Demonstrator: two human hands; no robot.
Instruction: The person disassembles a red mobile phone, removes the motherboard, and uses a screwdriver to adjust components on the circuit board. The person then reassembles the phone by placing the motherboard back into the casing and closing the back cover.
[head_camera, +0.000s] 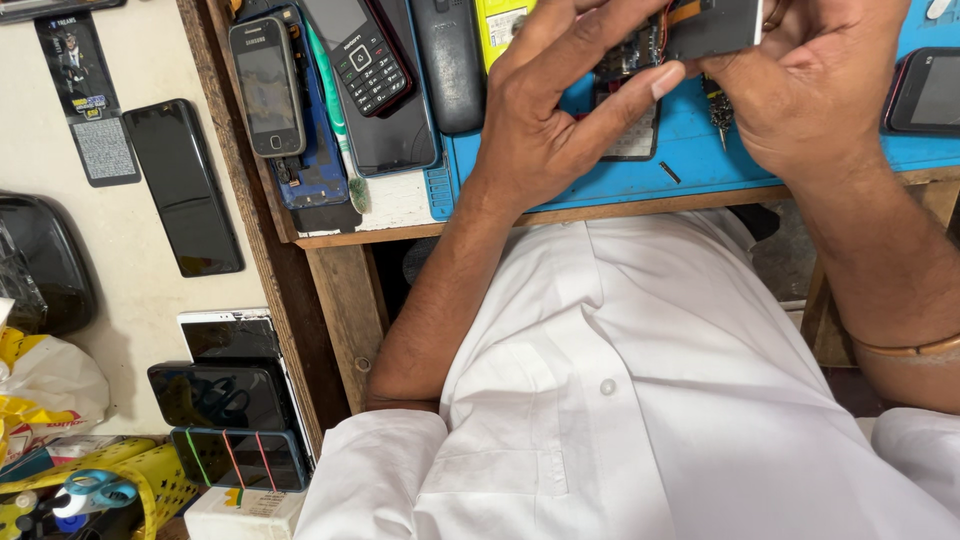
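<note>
White shirt cloth (640, 400) fills the lower part of the view, closest to the lens, with a small button on its front. Above it both forearms reach up to a blue work mat (690, 150) on a wooden bench (340, 300). Both hands meet at the top edge of the view around an opened phone (690, 35): a flat grey piece with a bare circuit board showing beside it and thin red and orange wires at its top; much of it is cut off by the edge or hidden by fingers. The left hand (560, 110) is closed on the phone's near side, thumb pressed up under the board and fingers spread over the top. The right hand (810, 85) grips the grey piece from the other side, fingers curled round it. Just under the hands a small screwdriver tip (720, 112) lies on the mat. Left of the mat sit a silver keypad phone (267, 85), a black keypad phone (365, 50) and a green toothbrush (340, 120), well apart from the hands.
</note>
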